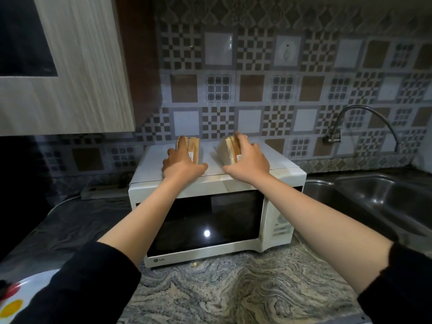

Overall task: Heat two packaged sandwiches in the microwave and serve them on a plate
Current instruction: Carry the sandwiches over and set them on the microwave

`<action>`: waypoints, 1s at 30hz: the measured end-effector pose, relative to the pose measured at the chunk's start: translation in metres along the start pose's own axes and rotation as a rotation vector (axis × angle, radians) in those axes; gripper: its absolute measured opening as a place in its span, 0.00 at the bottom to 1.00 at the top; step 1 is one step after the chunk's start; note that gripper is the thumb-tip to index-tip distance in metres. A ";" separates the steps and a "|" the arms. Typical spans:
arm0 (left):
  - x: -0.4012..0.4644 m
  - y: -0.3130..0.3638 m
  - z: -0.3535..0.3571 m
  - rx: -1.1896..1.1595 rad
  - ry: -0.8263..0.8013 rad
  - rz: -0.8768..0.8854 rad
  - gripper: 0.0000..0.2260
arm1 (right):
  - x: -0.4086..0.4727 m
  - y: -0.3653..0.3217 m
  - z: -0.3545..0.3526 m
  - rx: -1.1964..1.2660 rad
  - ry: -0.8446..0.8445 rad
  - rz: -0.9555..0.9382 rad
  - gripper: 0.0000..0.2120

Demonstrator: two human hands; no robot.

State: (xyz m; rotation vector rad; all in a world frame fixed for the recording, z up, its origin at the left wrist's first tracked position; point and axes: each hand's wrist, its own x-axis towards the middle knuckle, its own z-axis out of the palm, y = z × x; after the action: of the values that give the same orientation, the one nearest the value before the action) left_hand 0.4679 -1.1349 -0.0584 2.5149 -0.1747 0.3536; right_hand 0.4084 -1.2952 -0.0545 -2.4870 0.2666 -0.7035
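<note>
Two packaged sandwiches stand on top of a white microwave (pixel 233 185) whose door is closed. My left hand (pixel 181 164) grips the left sandwich (pixel 192 147), thumb on its near right side. My right hand (pixel 249 160) wraps over the right sandwich (pixel 225 148), fingers over its top. Both sandwiches are wedge-shaped, in clear wrap with small labels. A white plate (pixel 28 291) with a red and yellow print shows at the bottom left, partly hidden by my left sleeve.
The microwave stands on a marbled stone counter (pixel 222 291). A steel sink (pixel 374 202) lies to the right with a curved tap (pixel 364 111) above it. A power strip (pixel 102 190) lies behind the microwave on the left. A cabinet (pixel 70 78) hangs upper left.
</note>
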 end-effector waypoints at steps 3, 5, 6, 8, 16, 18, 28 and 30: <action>0.007 0.010 0.011 0.028 0.031 -0.034 0.45 | 0.017 0.017 0.005 0.032 -0.031 -0.008 0.47; 0.010 0.013 0.019 0.091 0.069 -0.024 0.43 | 0.027 0.028 0.008 0.053 -0.036 -0.011 0.47; 0.011 0.013 0.023 0.136 0.111 -0.005 0.41 | 0.033 0.033 0.008 0.054 -0.036 -0.018 0.47; 0.010 0.009 0.029 0.186 0.191 0.045 0.38 | 0.041 0.037 0.011 0.036 -0.025 -0.023 0.45; -0.008 0.006 0.038 0.077 0.442 0.188 0.33 | 0.039 0.046 0.029 0.018 0.331 -0.260 0.31; -0.016 0.002 0.040 0.052 0.472 0.201 0.34 | 0.035 0.049 0.033 0.026 0.389 -0.391 0.30; -0.092 -0.050 0.009 0.187 0.571 0.084 0.32 | -0.026 0.009 0.060 0.099 0.216 -0.754 0.29; -0.114 -0.063 -0.009 0.213 0.610 0.043 0.32 | -0.044 -0.014 0.062 0.142 0.182 -0.803 0.29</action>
State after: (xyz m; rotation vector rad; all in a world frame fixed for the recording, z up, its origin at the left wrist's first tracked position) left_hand 0.3700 -1.0731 -0.1176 2.4787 0.0552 1.1815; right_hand 0.4055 -1.2420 -0.1104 -2.3497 -0.7374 -1.2066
